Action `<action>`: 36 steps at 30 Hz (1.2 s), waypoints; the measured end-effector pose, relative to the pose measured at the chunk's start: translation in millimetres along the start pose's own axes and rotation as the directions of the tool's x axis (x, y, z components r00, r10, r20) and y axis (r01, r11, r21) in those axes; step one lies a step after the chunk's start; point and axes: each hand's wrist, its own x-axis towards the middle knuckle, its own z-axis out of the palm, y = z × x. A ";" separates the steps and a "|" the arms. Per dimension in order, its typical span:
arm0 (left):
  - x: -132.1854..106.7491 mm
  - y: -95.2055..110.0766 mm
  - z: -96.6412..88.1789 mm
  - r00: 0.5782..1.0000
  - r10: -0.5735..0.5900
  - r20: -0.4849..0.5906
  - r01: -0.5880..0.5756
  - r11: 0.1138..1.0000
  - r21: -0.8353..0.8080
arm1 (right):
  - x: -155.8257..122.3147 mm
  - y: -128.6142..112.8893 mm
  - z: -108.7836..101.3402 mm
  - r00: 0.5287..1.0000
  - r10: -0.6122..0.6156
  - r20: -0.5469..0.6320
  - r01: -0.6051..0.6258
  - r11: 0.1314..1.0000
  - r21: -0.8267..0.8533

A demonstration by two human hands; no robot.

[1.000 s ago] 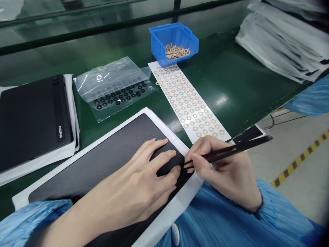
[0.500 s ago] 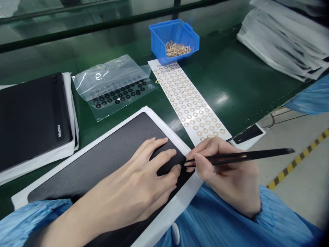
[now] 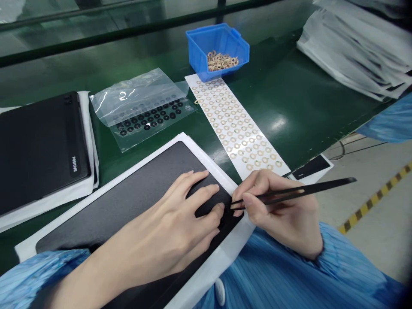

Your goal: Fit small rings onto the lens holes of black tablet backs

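A black tablet back (image 3: 128, 193) lies on a sheet of white wrapping (image 3: 206, 156) in front of me. My left hand (image 3: 183, 227) rests on it with spread fingers, palm down, near its right end. In my right hand (image 3: 273, 201) a pair of black tweezers (image 3: 309, 189) is held between thumb and fingers. The tweezer tips touch or hover just over the tablet's right corner, close to my left fingertips. Whether anything sits between the tips is too small to tell.
A white sheet of ring-shaped stickers (image 3: 238, 124) runs beyond the tablet, under a blue bin (image 3: 199, 56) of small tan rings. A clear bag with black rings (image 3: 144, 113) lies left of it. Another tablet (image 3: 38, 146) is at left; white sleeves (image 3: 347, 51) are stacked at right.
The rear end of the tweezers has swung slightly left and up, and my right hand has shifted a little leftward with its wrist. My left hand stays almost in place.
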 end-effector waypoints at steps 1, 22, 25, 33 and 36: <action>-0.3 0.4 -0.4 1.000 -0.003 -0.001 0.003 1.000 0.001 | 0.3 0.3 0.0 1.000 -0.005 0.004 0.005 1.000 0.010; -1.1 1.2 -0.8 1.000 0.008 0.005 -0.008 1.000 0.011 | -2.6 2.3 0.9 1.000 -0.009 0.002 0.009 0.999 0.035; -1.8 0.9 -0.5 1.000 0.002 -0.001 -0.002 1.000 0.003 | -1.3 4.2 -1.1 1.000 -0.016 0.022 0.014 0.998 0.060; -0.1 0.4 -1.4 1.000 0.011 -0.007 -0.011 1.000 0.006 | 0.9 12.2 -16.1 0.988 -0.152 0.025 0.151 0.988 0.035; 1.4 0.3 -1.6 1.000 0.008 -0.002 -0.008 1.000 0.004 | 0.3 12.4 -17.6 0.985 -0.155 0.075 0.154 0.988 0.027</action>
